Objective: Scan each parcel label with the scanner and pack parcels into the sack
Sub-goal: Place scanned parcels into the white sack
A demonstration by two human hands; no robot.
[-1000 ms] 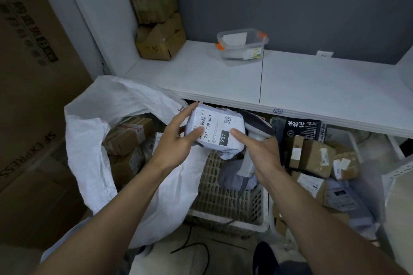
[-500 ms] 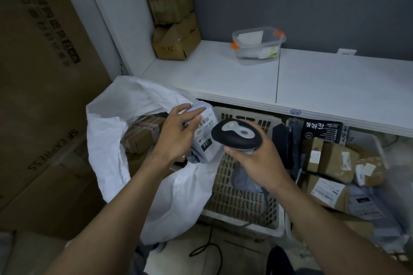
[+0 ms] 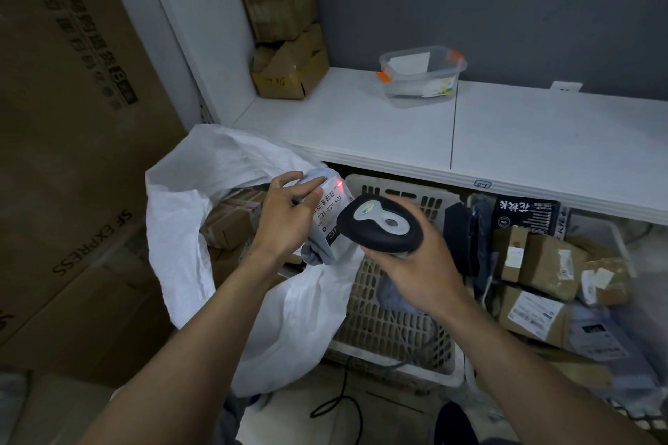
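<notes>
My left hand (image 3: 285,220) grips a small grey soft parcel (image 3: 330,219) with a white label reading 231-239-K01, held over the mouth of the white sack (image 3: 188,228). A red scanner dot glows on the label's upper edge. My right hand (image 3: 415,265) holds the black and grey scanner (image 3: 379,226) just right of the parcel, its head pointing at the label. Brown boxes (image 3: 231,224) lie inside the sack.
A cream slatted basket (image 3: 383,329) sits under the white shelf (image 3: 506,141) with a grey bag in it. Several brown and grey parcels (image 3: 542,275) are piled to the right. A clear tub (image 3: 421,74) and cardboard boxes (image 3: 285,58) stand on the shelf. A large SF Express carton (image 3: 72,155) fills the left.
My right hand let go of the parcel, brought the scanner up and aimed it at the label; a red dot now shows. My left hand turned the parcel's label toward the scanner.
</notes>
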